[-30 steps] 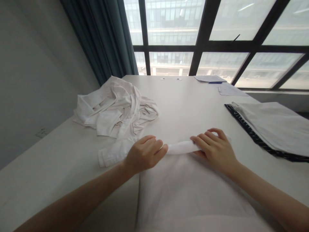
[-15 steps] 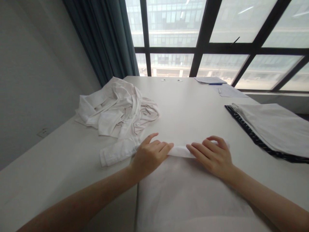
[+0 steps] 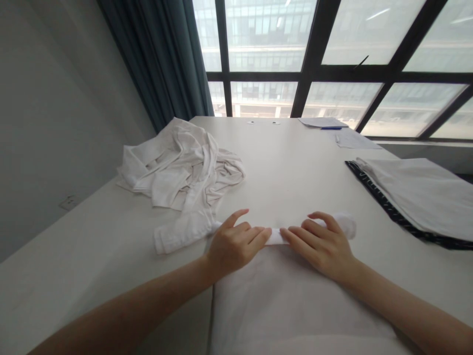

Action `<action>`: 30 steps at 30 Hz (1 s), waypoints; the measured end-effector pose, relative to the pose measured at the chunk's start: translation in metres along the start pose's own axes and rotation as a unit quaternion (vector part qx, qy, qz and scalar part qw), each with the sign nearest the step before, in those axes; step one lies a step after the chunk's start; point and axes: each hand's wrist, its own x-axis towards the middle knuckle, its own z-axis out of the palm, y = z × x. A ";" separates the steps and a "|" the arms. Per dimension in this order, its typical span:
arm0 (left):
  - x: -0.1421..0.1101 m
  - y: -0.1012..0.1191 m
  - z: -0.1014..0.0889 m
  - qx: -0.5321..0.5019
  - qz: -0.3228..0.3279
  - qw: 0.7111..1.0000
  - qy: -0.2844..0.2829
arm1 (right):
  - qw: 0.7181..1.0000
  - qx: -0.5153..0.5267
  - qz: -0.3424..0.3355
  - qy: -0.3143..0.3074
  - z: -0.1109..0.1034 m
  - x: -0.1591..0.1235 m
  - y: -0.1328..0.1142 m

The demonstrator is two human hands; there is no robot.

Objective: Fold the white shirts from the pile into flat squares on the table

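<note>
A smooth white cloth (image 3: pixel 295 296) lies flat in front of me, its far edge turned into a narrow roll. My left hand (image 3: pixel 236 246) presses its fingers onto the left part of this roll, thumb hidden beneath and one finger raised. On the right part, my right hand (image 3: pixel 320 244) is curled over the roll in the same way. Between the fingertips of both hands a short stretch of the roll shows, and its right end sticks out past my right hand. Both hands are closed on the cloth.
A crumpled white garment (image 3: pixel 185 167) lies at the left, its sleeve-like end (image 3: pixel 181 236) near my left hand. Folded white fabric (image 3: pixel 424 192) rests on a black patterned piece (image 3: pixel 391 212) at the right. Papers (image 3: pixel 356 139) and a blue pen (image 3: pixel 331 128) lie near the window.
Both hands have drawn slightly toward me, and the rolled edge has come nearer with them. Their fingertips are closer together, and more of the roll's right end shows.
</note>
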 end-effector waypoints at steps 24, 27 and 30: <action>-0.005 -0.048 0.013 -0.044 -0.176 0.979 -0.091 | 0.992 -0.026 0.114 -0.047 0.017 -0.026 0.060; -0.006 -0.055 0.014 -0.070 -0.225 0.966 -0.102 | 0.989 -0.026 0.133 -0.051 0.020 -0.031 0.064; -0.010 -0.062 0.016 -0.090 -0.287 0.948 -0.099 | 0.987 -0.007 0.153 -0.055 0.024 -0.036 0.069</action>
